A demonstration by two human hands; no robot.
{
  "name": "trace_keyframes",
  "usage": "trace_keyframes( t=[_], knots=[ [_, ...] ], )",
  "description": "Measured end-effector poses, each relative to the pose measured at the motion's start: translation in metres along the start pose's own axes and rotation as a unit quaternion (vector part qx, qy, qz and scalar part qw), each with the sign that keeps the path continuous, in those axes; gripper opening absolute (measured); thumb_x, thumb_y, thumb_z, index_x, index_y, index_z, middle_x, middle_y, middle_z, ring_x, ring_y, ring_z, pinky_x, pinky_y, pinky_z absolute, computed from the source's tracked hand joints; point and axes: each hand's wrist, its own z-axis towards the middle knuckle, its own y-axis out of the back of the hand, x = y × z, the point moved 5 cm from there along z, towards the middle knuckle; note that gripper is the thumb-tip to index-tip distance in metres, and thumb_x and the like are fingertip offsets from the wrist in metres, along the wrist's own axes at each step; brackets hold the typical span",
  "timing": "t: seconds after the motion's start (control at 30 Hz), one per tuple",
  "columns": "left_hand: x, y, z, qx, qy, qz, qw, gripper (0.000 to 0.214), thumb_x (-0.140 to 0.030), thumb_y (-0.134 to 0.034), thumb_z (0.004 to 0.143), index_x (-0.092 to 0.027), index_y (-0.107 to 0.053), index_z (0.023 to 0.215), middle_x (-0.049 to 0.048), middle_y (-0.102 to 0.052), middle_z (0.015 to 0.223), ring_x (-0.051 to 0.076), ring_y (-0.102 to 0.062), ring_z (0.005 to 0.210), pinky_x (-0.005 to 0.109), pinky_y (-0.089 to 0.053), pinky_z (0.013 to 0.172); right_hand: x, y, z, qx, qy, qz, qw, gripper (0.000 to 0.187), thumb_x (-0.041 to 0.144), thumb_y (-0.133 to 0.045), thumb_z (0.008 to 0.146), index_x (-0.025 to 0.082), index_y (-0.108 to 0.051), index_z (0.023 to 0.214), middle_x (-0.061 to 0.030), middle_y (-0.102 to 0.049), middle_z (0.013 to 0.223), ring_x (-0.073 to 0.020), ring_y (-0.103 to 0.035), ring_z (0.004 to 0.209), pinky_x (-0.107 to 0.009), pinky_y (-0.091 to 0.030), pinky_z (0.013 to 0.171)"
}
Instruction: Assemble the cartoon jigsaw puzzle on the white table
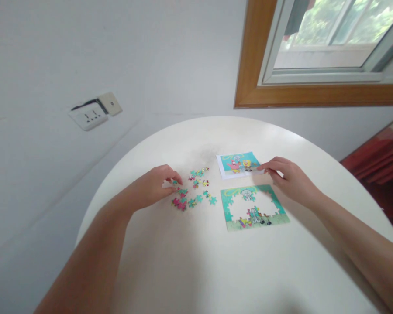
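My left hand (157, 185) is at the left edge of a loose cluster of puzzle pieces (199, 199), its thumb and fingers curled around a small teal puzzle piece (175, 183). A partly assembled jigsaw puzzle (231, 222) lies to the right of the cluster; its border is joined, and a white gap shows in the middle around some cartoon figures. Behind it lies a reference picture (227, 162) of the cartoon scene on a white sheet. My right hand (291, 179) pinches this sheet at its right edge, with the fingertips over the corner.
Everything lies on a round white table (183, 261) against a white wall. A wall socket (90, 115) is at the left. A wood-framed window (255, 96) is at the upper right, and red fabric (383, 165) hangs beyond the table's right edge.
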Motion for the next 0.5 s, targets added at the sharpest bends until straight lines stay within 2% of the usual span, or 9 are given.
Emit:
trace_keyframes(
  t=[0.17,0.33,0.5],
  knots=[
    [-0.010,-0.004,-0.004,0.041,-0.016,-0.011,0.999,0.025,-0.030,-0.056,0.073,-0.022,-0.072,0.090,0.0049,-0.068,0.093,0.021,-0.063,0.085,0.032,-0.050,0.080,0.000,-0.003,0.000,0.004,0.007,-0.001,1.000,0.033,0.012,-0.046,0.084,0.022,-0.073,0.098,-0.0071,-0.069,0.092,-0.0220,-0.063,0.084,-0.037,-0.050,0.077],
    [-0.021,-0.015,-0.003,0.055,-0.032,-0.012,0.998,0.024,-0.026,-0.058,0.073,-0.023,-0.071,0.093,0.0044,-0.066,0.097,0.021,-0.062,0.089,0.030,-0.049,0.081,0.003,-0.002,0.000,0.002,0.008,-0.003,1.000,0.032,0.013,-0.045,0.085,0.022,-0.073,0.097,-0.0077,-0.069,0.092,-0.0223,-0.063,0.083,-0.037,-0.050,0.076],
    [-0.037,-0.025,-0.001,0.067,-0.060,0.000,0.996,0.019,-0.034,-0.062,0.078,-0.023,-0.070,0.091,0.0041,-0.060,0.096,0.018,-0.061,0.082,0.028,-0.046,0.075,0.004,-0.002,0.000,0.007,0.001,-0.004,1.000,0.032,0.013,-0.045,0.086,0.023,-0.073,0.097,-0.0075,-0.069,0.092,-0.0229,-0.063,0.085,-0.038,-0.050,0.078]
  ],
)
